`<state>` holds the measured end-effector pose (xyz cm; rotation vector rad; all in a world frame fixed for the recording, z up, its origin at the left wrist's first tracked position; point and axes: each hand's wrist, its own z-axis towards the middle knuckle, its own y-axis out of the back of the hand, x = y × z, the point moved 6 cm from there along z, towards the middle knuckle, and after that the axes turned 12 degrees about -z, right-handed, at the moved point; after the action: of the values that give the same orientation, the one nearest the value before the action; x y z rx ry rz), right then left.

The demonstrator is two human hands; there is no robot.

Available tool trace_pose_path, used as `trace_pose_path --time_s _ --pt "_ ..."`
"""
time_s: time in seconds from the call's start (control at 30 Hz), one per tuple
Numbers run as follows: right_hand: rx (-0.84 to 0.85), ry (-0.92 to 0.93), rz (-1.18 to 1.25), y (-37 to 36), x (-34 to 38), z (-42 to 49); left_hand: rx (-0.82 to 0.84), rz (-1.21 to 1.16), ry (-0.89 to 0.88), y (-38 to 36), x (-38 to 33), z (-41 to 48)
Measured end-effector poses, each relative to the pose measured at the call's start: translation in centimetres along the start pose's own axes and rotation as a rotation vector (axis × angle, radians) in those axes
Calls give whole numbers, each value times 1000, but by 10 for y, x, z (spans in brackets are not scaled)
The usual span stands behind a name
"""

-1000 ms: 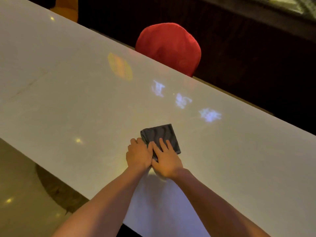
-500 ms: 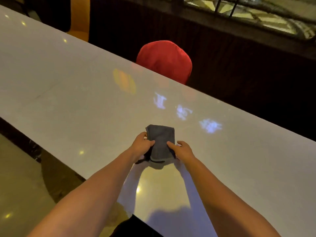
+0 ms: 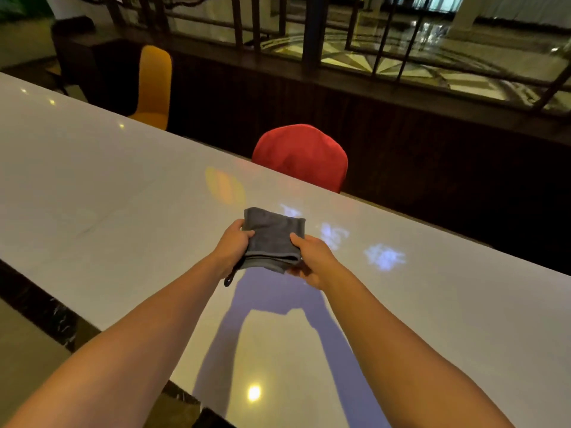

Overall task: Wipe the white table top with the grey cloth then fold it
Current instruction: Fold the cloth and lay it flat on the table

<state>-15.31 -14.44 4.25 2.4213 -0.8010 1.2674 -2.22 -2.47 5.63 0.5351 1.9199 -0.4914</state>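
Grey, soft terry: the cloth (image 3: 273,239) is already folded into a thick small square and held up clear of the white table (image 3: 108,193), between both hands. The left hand (image 3: 230,247) pinches its left edge, thumb on top and fingers curled beneath; the right hand (image 3: 310,261) does the same on the right edge. A small loop dangles below the left hand. It looks light and limp, so it should sag unless gripped at the edges or corners. Across the table stand a red chair (image 3: 301,156) and a yellow chair (image 3: 153,84).
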Motion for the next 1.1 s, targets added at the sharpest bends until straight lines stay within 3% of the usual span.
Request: trace_pose_path --time_s 0.23,0.43,0.6,0.8,0.93,1.1 --pt "-106 48 -70 -83 79 90 -91 221 -112 80 -54 116" --pt "-130 -13 35 -137 89 149 -43 348 -137 119 -64 193" --pt "-141 -31 -34 -159 100 204 -31 416 -175 139 -64 252" --pt "-278 39 -263 -168 94 261 40 499 -213 146 -48 302" --pt "-357 -35 -307 -165 70 278 92 545 -237 140 -31 314" --pt "-396 -26 -547 -161 53 283 153 821 -168 142 1 320"
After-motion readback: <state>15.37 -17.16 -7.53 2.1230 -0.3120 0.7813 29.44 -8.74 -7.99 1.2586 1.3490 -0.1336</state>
